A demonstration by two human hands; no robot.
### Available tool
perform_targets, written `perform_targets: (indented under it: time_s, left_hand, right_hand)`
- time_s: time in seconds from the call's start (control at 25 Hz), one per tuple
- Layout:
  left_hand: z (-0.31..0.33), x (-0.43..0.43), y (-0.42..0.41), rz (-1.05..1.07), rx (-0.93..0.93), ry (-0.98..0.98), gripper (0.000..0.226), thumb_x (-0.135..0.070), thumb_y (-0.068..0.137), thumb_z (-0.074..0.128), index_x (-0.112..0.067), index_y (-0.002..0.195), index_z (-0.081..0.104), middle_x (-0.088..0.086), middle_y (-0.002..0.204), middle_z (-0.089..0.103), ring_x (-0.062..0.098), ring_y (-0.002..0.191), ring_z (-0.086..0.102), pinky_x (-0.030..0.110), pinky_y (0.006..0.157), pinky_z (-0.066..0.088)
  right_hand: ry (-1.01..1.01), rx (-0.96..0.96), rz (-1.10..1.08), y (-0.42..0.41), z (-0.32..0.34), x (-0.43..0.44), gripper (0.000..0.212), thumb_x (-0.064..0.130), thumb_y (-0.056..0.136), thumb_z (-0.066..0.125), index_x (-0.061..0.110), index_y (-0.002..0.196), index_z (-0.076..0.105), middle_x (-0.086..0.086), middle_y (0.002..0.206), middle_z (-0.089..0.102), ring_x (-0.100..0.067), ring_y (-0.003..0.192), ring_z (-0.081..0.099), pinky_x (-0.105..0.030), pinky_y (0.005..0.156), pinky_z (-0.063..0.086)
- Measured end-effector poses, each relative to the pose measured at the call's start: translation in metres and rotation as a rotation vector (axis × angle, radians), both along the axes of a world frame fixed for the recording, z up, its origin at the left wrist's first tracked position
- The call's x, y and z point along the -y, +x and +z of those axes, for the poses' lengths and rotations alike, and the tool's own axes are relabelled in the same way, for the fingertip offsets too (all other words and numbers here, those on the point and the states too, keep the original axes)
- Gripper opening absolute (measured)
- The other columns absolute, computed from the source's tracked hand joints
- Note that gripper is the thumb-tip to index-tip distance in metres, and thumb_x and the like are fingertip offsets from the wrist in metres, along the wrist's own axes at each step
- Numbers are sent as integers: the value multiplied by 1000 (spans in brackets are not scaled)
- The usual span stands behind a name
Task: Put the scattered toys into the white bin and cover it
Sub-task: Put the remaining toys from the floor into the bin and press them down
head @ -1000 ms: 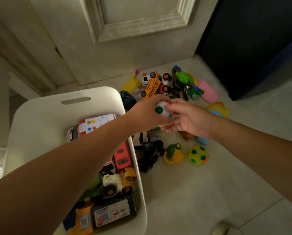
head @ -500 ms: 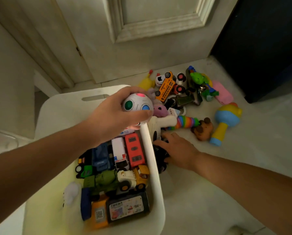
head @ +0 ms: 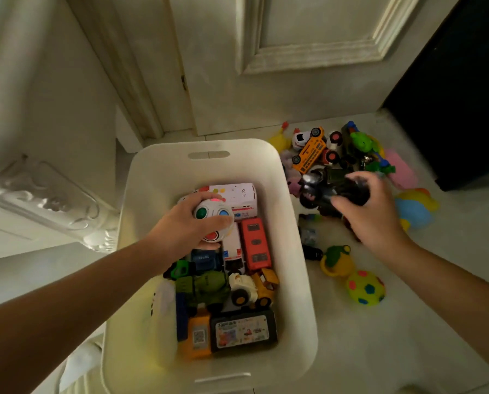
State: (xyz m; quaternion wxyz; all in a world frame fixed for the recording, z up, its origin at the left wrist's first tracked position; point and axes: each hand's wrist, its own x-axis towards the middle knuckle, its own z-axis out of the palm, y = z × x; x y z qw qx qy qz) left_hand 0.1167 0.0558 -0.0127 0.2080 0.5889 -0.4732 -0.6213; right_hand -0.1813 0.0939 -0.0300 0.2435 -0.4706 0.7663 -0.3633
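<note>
Now the left hand, fingers clamped round the dotted ball, is lower, inside the white bin rather than at its rim. The right hand, previously low at the floor, grips a dark toy vehicle just beside the bin. Both items appear ready for deposit.

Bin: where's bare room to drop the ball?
Far end of the bin, between the handle slot and the white van, is bare. The near half is packed with toys. Left hand holds the ball above the middle.
</note>
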Motion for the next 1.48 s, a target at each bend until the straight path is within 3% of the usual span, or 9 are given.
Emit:
perform_targets:
  time_s: [0.12, 0.2, 0.44, 0.64, 0.8, 0.92, 1.08, 1.2, 1.48]
  left_hand:
    - [3, -3, 13, 78, -6, 10, 43, -25, 78, 76, -31, 116, 57, 0, 111, 60, 23, 94, 68, 41, 73, 61]
    - [4, -6, 20, 80, 32, -3, 44, -30, 78, 76, -30, 118, 56, 1, 108, 61, 20, 91, 68, 39, 71, 61]
    - [-4, -22, 46, -394, 408, -80, 47, -29, 67, 83, -32, 104, 54, -3, 102, 63, 13, 85, 66, 29, 70, 60]
    - [-5, -38, 40, -711, 498, -203, 53, -39, 69, 80, -33, 109, 47, -10, 103, 56, 8, 85, 61, 27, 74, 58]
    - [-13, -46, 41, -896, 620, -188, 58, -52, 69, 74, -32, 112, 41, -6, 103, 58, 13, 87, 60, 26, 72, 54]
    - [-19, -51, 41, -956, 662, -215, 62, -55, 71, 70, -33, 121, 42, -7, 112, 55, 14, 94, 57, 28, 78, 52]
    - [-25, -49, 39, -1011, 679, -223, 71, -55, 70, 71, -34, 130, 38, -7, 122, 51, 16, 103, 54, 35, 89, 50]
    - [-27, -50, 40, -1050, 670, -213, 74, -52, 70, 71, -34, 132, 35, -7, 123, 50, 15, 104, 54, 35, 89, 50]
    - [-35, -48, 35, -1094, 753, -256, 72, -50, 76, 68, -38, 138, 32, -4, 125, 40, 17, 104, 51, 29, 83, 50]
  right_hand:
    - [-359, 212, -73, 46, 55, -11, 41, 21, 85, 69, 21, 118, 45, 17, 104, 51, 13, 94, 55, -8, 78, 45]
    - [-353, 140, 127, 82, 79, -19, 42, 25, 82, 71, 24, 113, 43, 20, 99, 51, 10, 91, 55, -5, 77, 43]
    - [386, -520, 812, 133, 66, -13, 40, 34, 81, 68, 20, 108, 43, 5, 102, 41, -13, 81, 47, -17, 52, 30]
    - [894, -647, 1146, 151, 38, -16, 19, 13, 87, 56, 7, 105, 54, 0, 78, 46, -14, 64, 44, -23, 46, 32]
    - [1033, -830, 1411, 165, 20, -24, 19, 5, 91, 49, 8, 72, 52, -4, 66, 43, -15, 55, 38, -24, 48, 32]
    - [963, -902, 1495, 174, 12, -26, 28, 10, 94, 50, 10, 65, 46, -4, 64, 41, -15, 54, 36, -24, 48, 29]
    - [937, -828, 1465, 182, 3, -29, 20, 16, 94, 55, 2, 105, 63, -3, 65, 41, -16, 54, 37, -25, 46, 30]
    - [956, -811, 1470, 175, 4, -28, 30, 24, 95, 54, 1, 111, 64, -4, 69, 48, -18, 57, 42, -24, 47, 31]
    - [887, -601, 1274, 145, 6, -34, 42, 40, 90, 59, 7, 117, 56, -10, 108, 63, -25, 92, 61, -33, 71, 48]
